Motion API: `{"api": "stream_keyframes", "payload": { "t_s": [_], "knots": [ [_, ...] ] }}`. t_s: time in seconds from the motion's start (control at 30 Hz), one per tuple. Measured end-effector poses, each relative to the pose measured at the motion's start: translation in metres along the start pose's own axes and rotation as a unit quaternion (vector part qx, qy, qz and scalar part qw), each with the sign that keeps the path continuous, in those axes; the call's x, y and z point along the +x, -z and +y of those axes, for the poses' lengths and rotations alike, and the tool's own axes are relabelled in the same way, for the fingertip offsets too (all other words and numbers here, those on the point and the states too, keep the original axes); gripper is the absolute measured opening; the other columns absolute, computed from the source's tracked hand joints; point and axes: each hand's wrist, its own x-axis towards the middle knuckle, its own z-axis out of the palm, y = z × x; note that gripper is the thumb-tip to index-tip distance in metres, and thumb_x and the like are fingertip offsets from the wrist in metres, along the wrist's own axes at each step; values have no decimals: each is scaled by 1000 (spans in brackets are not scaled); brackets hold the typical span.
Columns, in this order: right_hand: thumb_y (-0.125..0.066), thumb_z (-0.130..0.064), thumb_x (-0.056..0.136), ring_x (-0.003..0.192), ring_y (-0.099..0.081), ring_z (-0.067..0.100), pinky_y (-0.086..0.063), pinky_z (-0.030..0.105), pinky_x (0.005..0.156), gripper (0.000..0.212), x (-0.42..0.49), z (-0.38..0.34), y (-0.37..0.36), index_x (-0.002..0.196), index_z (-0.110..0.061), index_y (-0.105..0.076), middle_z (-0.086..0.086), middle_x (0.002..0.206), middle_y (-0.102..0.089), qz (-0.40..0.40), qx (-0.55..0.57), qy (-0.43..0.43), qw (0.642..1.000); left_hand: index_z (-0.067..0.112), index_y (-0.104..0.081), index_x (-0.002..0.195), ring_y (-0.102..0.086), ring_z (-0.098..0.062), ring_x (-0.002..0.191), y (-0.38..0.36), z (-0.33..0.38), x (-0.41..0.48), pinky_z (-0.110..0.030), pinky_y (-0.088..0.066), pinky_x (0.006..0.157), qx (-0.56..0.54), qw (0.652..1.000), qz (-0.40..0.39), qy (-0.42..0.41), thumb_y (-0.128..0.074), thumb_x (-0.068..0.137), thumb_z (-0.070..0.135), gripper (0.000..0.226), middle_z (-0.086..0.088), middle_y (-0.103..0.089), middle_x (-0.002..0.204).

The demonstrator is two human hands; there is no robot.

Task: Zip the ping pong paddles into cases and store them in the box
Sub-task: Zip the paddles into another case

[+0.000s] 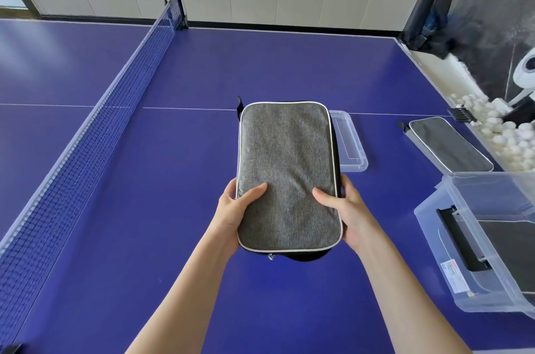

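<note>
A grey case (286, 177) is held above the blue bench (144, 180), gripped by the left hand (236, 209) and right hand (344, 209). A clear box (451, 237) sits near right.

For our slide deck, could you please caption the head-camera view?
The left hand and right hand grip a grey paddle case over the blue table, a clear box at right.

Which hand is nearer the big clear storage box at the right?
Right. The right hand grips the right edge of the grey case, on the side toward the clear box; the left hand grips the left edge, a case-width farther away.
</note>
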Motion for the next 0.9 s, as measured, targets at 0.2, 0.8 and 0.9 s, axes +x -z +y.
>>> {"api": "stream_keyframes", "payload": {
  "t_s": [0.2,0.8,0.9],
  "knots": [
    [-70,-2,81,96,-70,24,-55,46,85,46,-2,-2,2,120,-19,-55,5,110,-71,-3,5,-3,1000,18,-60,112,-70,-18,92,-1,7,1,-35,-57,74,18,1000,-4,-9,-75,79,27,38,-2,-72,105],
    [-65,-43,85,108,-64,14,-51,35,94,41,0,-13,3,121,-25,-58,-1,119,-67,-18,-80,2,997,14,-53,115,-69,-24,89,-2,11,9,-35,-56,62,-23,998,52,-9,-73,81,20,39,-9,-68,109],
    [-50,-51,92,108,-63,15,-53,34,84,45,-5,-1,6,125,-21,-55,1,118,-64,70,-13,21,997,13,-52,118,-69,-23,88,2,11,11,-34,-55,62,-60,995,80,-4,-71,83,23,41,-6,-68,108]
  ]
}}
